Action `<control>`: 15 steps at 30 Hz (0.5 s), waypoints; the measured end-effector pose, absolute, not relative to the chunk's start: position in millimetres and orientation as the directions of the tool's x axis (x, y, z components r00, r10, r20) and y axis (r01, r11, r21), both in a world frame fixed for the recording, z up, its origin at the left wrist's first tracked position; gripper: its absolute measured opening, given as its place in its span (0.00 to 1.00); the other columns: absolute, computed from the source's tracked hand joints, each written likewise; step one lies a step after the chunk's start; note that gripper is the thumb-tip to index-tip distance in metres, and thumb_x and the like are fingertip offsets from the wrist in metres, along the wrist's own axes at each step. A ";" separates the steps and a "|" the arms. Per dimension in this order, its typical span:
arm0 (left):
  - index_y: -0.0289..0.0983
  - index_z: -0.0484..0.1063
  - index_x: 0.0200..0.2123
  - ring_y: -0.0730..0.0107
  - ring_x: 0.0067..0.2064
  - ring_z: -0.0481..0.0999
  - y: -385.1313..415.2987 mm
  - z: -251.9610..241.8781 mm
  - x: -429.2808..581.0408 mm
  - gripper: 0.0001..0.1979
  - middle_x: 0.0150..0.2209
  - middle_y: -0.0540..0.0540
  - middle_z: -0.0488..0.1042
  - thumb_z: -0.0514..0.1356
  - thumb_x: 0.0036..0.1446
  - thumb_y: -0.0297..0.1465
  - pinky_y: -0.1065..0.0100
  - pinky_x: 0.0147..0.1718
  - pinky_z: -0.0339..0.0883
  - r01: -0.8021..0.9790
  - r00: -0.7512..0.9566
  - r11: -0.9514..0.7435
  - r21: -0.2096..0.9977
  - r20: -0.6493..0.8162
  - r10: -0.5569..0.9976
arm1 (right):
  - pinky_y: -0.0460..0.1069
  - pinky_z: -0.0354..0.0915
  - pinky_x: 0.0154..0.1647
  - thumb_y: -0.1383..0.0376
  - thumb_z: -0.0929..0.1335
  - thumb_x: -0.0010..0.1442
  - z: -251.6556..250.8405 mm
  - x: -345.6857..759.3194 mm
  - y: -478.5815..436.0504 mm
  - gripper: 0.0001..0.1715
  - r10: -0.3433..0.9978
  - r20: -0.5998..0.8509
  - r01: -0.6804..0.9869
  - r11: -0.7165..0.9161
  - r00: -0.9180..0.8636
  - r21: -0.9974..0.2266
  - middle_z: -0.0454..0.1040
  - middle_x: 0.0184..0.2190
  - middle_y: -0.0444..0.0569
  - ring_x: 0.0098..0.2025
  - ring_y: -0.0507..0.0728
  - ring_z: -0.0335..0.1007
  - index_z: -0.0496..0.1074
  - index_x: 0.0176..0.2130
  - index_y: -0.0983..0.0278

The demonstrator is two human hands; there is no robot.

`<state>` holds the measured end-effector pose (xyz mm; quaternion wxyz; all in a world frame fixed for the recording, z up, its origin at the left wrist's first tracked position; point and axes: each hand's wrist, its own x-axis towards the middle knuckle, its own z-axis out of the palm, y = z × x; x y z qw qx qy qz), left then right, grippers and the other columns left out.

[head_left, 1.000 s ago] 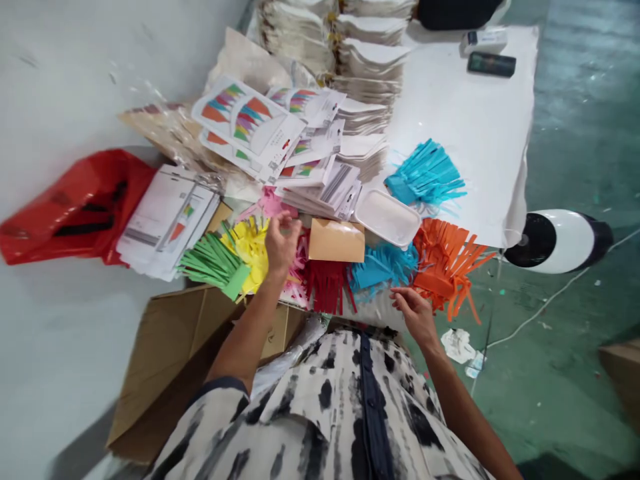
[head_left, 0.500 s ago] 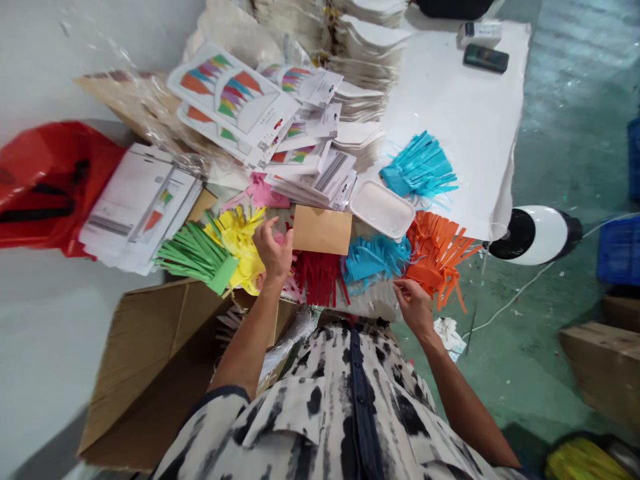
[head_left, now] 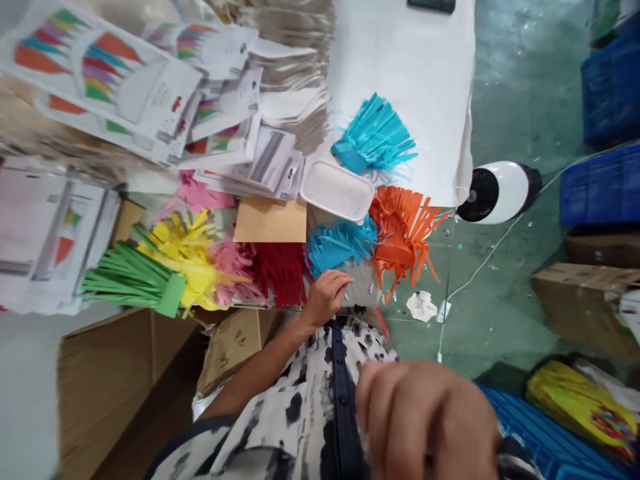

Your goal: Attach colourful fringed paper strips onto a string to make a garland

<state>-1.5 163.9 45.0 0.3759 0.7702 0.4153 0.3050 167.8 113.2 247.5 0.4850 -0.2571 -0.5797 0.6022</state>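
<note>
Bright even light, close right hand point(head_left: 425, 420) blurred

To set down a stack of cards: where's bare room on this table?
The white sheet has bare room above the blue paper fringe, right of the paper stacks. Crowded: the near edge, with green fringe, red fringe and the left hand.

1. Site type: small paper-craft workshop.
2. Floor: green painted concrete point(head_left: 520, 87), right, with paper scraps.
3. Storage: blue plastic crates point(head_left: 603, 190), far right; cardboard boxes point(head_left: 113, 387), near left.
4. Work surface: stacked printed cards point(head_left: 100, 87) and batches of cut paper fringe point(head_left: 375, 137) in several colours, laid out together, indicating small-scale production work.
</note>
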 end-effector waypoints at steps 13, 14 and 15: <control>0.38 0.78 0.52 0.56 0.60 0.77 177.2 13.7 84.2 0.17 0.52 0.39 0.81 0.57 0.65 0.20 0.48 0.61 0.74 0.379 0.650 -0.439 0.815 0.103 0.753 | 0.59 0.61 0.58 0.66 0.67 0.71 8.3 299.2 158.9 0.13 0.999 -0.027 0.948 0.007 -0.017 -0.317 0.82 0.53 0.55 0.56 0.65 0.74 0.79 0.51 0.59; 0.39 0.79 0.51 0.56 0.59 0.77 177.9 13.4 84.6 0.17 0.51 0.39 0.81 0.57 0.64 0.20 0.48 0.60 0.74 0.385 0.635 -0.426 0.819 0.099 0.766 | 0.59 0.61 0.57 0.67 0.65 0.72 7.4 301.1 158.4 0.15 0.999 -0.027 0.949 0.033 -0.044 -0.313 0.83 0.53 0.55 0.56 0.64 0.74 0.79 0.52 0.58; 0.39 0.79 0.50 0.56 0.58 0.77 178.6 13.7 84.1 0.17 0.50 0.40 0.82 0.57 0.64 0.20 0.48 0.59 0.74 0.391 0.617 -0.413 0.822 0.098 0.781 | 0.59 0.61 0.57 0.67 0.65 0.72 8.5 302.5 158.6 0.16 0.998 -0.028 0.948 0.051 -0.063 -0.315 0.83 0.53 0.54 0.55 0.63 0.75 0.80 0.52 0.59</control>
